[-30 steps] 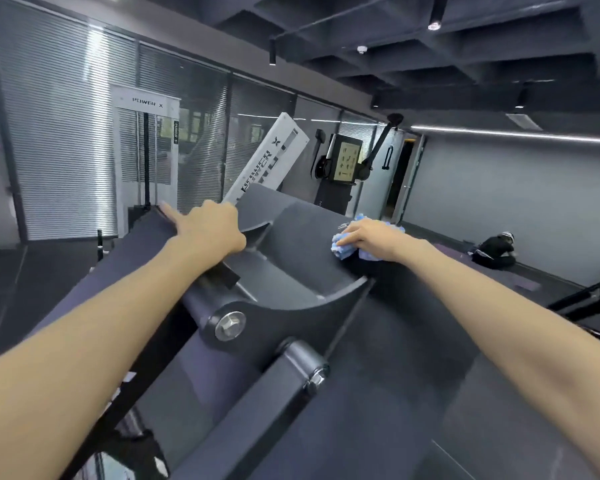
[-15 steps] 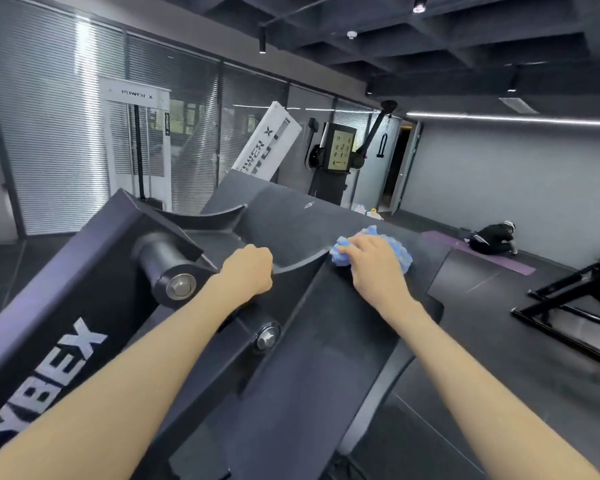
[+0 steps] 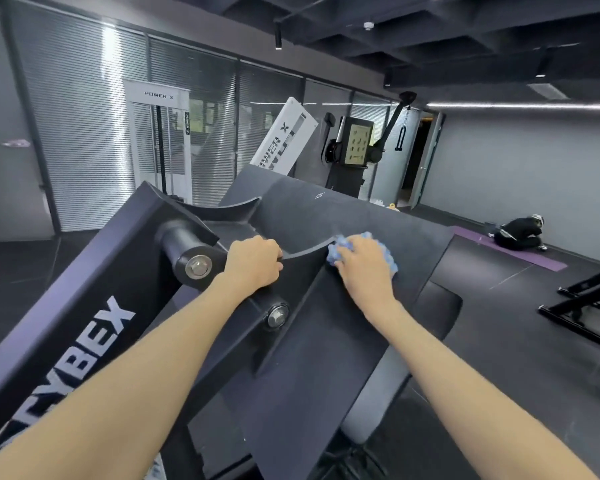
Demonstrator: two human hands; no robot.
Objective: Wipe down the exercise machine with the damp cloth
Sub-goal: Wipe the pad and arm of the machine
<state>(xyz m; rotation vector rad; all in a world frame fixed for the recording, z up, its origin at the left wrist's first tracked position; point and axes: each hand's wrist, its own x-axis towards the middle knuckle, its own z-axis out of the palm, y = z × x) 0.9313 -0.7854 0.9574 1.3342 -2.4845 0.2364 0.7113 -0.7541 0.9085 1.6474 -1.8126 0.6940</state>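
Head view, machine: the dark exercise machine (image 3: 326, 341) fills the lower centre, a sloped black panel running from 7 o'clock up to 1 o'clock, with white lettering on the frame at 8 o'clock.
Head view, cloth: the damp cloth (image 3: 378, 252) is a bunched blue wad just right of centre, lying on the upper part of the sloped panel beside the curved cut-out edge.
Head view, right hand: the right hand (image 3: 364, 268) lies flat on top of the cloth, fingers together and curled over it, pressing it against the panel.
Head view, left hand: the left hand (image 3: 253, 261) sits at centre, fingers curled tight over the edge of the frame beside the pivot bolt (image 3: 198, 266); a brace, as I judge it.
Head view, second bolt: a lower bolt (image 3: 277, 316) shows at 6 o'clock of the left hand.
Head view, surroundings: another gym station (image 3: 355, 147) stands at 12 o'clock; a person in black (image 3: 518, 233) crouches on a purple mat (image 3: 520, 252) at 3 o'clock.
Progress: no wet streak or sheen is plain enough to tell wiped from unwiped. I judge the wiping mid-course at the panel's upper part; the lower panel, lettered frame and pivot appear left to do.
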